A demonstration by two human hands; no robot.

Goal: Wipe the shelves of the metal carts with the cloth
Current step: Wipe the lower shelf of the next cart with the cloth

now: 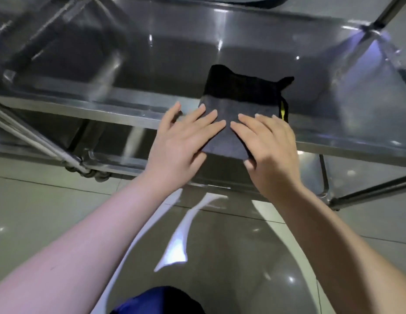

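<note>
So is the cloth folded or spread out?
Folded. The cloth is a small compact rectangle at the shelf edge, with layered edges and a yellow tag at its right side.

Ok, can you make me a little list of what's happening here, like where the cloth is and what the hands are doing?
place: metal cart, at its shiny shelf
cloth: grey and black with a bit of yellow, lying over the shelf's front edge
left hand: fingers straight, resting flat on the grey part
right hand: fingers flat on the cloth, thumb at its near corner; cannot tell if it pinches
floor: glossy tiles
wiping: both hands are on the cloth
</note>
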